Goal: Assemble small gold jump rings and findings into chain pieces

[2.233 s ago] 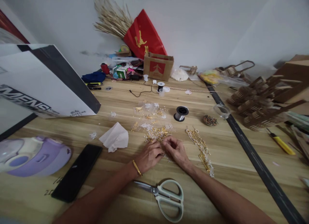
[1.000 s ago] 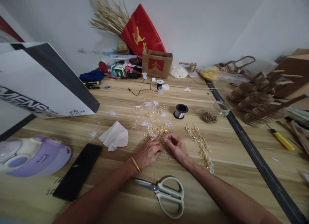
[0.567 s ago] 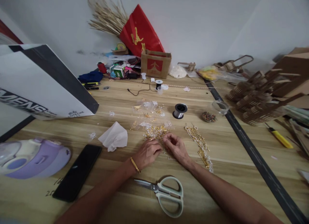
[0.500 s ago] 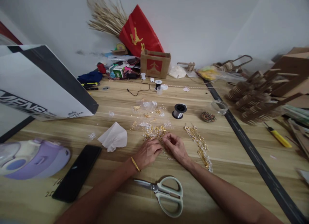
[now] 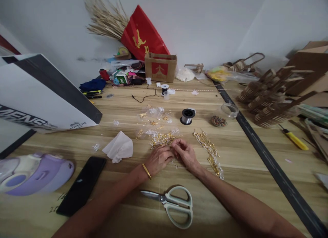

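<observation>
My left hand [image 5: 160,158] rests at the near edge of a pile of small gold and silver beads [image 5: 162,139], fingers curled together. Close against it, my right hand [image 5: 186,154] has thumb and forefinger pinched. Whatever lies between the fingers of either hand is too small or hidden to name. A short beaded strand [image 5: 180,167] shows on the table just below my hands. To the right lie finished-looking gold and clear bead strands [image 5: 211,150]. Scissors [image 5: 170,202] with pale handles lie in front of me, blades pointing left.
A wire spool [image 5: 187,117] stands beyond the beads, with a jar of mixed beads [image 5: 219,120] to its right. On the left are a tissue [image 5: 119,147], a black phone [image 5: 82,186] and a large white box [image 5: 48,97]. Small woven baskets [image 5: 266,97] and a yellow-handled tool [image 5: 294,139] lie right.
The view has shifted slightly, so most things sit a little further left. Both hands stay close together at the bead pile, with only a slight change in finger position.
</observation>
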A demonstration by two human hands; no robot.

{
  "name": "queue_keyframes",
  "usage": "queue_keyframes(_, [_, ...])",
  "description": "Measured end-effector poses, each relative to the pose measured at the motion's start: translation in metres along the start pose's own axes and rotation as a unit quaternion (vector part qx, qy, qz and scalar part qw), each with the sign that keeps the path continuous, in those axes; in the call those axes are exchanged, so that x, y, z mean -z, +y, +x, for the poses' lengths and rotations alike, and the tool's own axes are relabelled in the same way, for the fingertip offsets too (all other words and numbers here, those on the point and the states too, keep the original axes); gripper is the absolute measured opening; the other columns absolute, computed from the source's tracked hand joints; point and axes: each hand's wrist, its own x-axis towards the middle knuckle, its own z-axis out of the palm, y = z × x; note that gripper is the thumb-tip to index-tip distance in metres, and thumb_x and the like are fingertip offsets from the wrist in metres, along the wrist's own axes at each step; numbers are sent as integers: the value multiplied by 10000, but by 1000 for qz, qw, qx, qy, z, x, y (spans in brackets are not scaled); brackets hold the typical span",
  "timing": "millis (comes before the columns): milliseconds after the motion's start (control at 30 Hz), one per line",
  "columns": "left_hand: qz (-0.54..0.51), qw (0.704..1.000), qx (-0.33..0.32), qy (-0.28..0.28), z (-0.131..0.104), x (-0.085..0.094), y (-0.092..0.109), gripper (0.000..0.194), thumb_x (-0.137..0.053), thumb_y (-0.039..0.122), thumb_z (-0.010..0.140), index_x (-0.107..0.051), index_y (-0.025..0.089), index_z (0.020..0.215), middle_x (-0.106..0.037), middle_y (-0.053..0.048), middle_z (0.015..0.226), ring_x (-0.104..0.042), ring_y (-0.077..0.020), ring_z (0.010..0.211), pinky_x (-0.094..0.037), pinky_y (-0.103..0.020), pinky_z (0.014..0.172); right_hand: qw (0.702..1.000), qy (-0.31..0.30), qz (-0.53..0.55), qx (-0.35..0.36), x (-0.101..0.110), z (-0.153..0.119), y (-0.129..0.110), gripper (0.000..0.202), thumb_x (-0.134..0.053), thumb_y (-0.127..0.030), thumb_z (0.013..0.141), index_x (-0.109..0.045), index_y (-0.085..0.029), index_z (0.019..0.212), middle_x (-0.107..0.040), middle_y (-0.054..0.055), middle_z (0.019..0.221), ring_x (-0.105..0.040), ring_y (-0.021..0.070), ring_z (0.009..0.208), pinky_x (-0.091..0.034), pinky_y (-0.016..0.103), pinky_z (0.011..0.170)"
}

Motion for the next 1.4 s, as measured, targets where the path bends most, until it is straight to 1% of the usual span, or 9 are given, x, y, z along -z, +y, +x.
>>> queue_keyframes(100, [-18,1000,7,0,4,0,0,108,-570,149,832,-674,173,837,-669,-24,882,-589,-159,862,-420,-290,829,1000,-1,5,1,0,0,0,304,-643,-452,747,-530,-170,727,-426,-68,486,-343,64,411,-281,197,404])
queue_keyframes(267, [-13,1000,14,-6,6,0,1,119,-549,138,836,-663,172,829,-671,-27,885,-589,-168,875,-420,-297,824,1000,0,-1,-2,1,0,0,309,-647,-460,739,-533,-173,716,-425,-67,496,-343,68,420,-278,201,416])
queue_keyframes(500, [-18,1000,10,0,1,-1,-1,120,-539,157,851,-659,173,852,-662,-31,903,-579,-167,905,-420,-294,849,1000,-4,-7,4,0,1,-1,320,-642,-472,740,-526,-176,703,-416,-66,492,-331,70,419,-272,207,416])
queue_keyframes(700, [-15,1000,10,-9,0,-2,-3,119,-548,152,844,-663,159,815,-653,-38,843,-586,-165,849,-432,-286,823,1000,-4,-9,4,-1,1,-2,319,-644,-467,744,-525,-174,701,-414,-67,478,-323,67,409,-261,203,405])
queue_keyframes(933, [-7,1000,11,-21,3,1,0,105,-540,121,835,-642,148,827,-643,-46,873,-578,-176,880,-432,-292,829,1000,-3,0,0,-1,0,0,314,-650,-462,743,-533,-172,715,-424,-67,491,-340,68,419,-272,202,414])
queue_keyframes(1133, [7,1000,15,-24,1,2,3,94,-543,128,837,-636,136,828,-633,-51,878,-564,-185,890,-428,-297,832,1000,-1,-3,-1,-1,0,-1,320,-653,-463,736,-528,-170,707,-420,-71,478,-332,64,408,-269,199,403])
queue_keyframes(1400, [17,1000,6,-2,-2,-2,2,130,-518,163,864,-640,159,820,-624,-35,855,-546,-177,871,-418,-298,836,1000,-5,1,2,-1,1,-1,292,-647,-432,747,-530,-166,714,-418,-71,484,-328,58,405,-264,192,401])
